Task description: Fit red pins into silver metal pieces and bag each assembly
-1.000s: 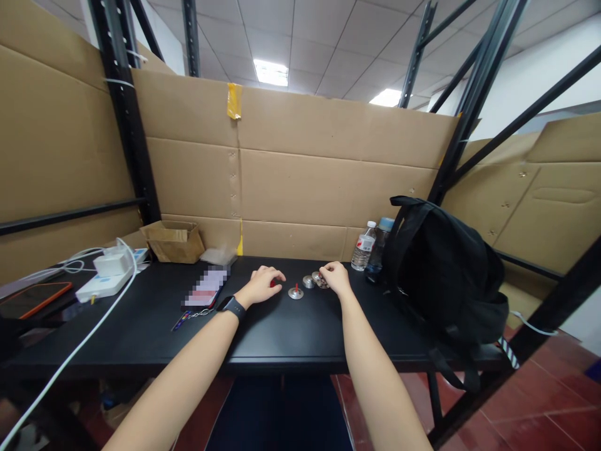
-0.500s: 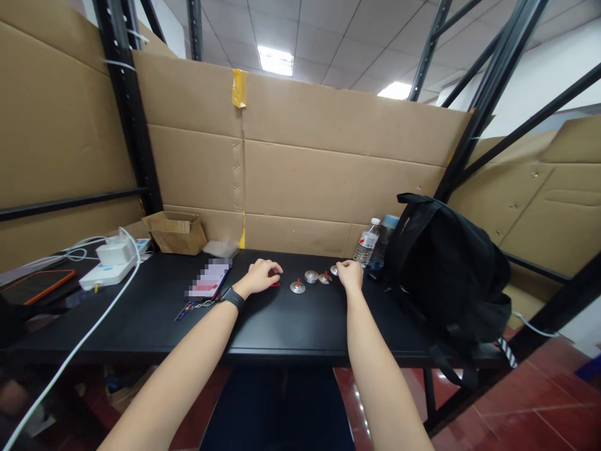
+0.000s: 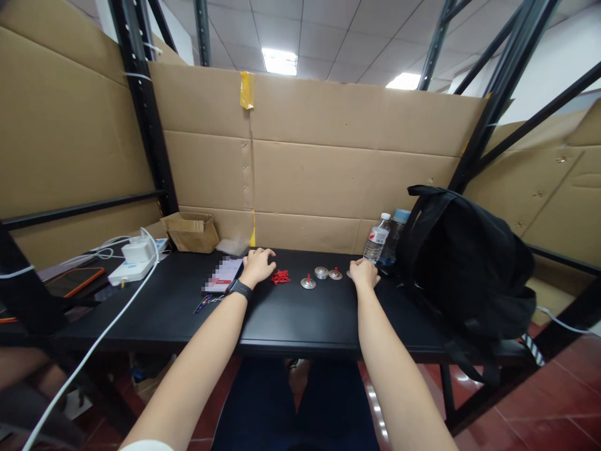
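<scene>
My left hand (image 3: pixel 260 265) rests on the black table (image 3: pixel 291 316) with fingers stretched forward, just left of a small pile of red pieces (image 3: pixel 280 277). It wears a black watch at the wrist. My right hand (image 3: pixel 364 274) lies curled on the table near a silver metal disc at its left edge. Between the hands sit a silver disc with a red pin (image 3: pixel 308 282), a plain silver disc (image 3: pixel 321 272) and another disc with a red pin (image 3: pixel 335 274). Whether the right fingers hold anything is hidden.
A phone (image 3: pixel 223 276) and keys lie left of my left hand. A cardboard box (image 3: pixel 190 232), power strip with charger (image 3: pixel 136 260) and white cable stand at the left. Two water bottles (image 3: pixel 378 245) and a black backpack (image 3: pixel 462 263) stand at the right. Cardboard walls enclose the table.
My left hand has slid left and opened, uncovering the red pieces. My right hand has shifted right, away from the discs. The camera view has drifted left.
</scene>
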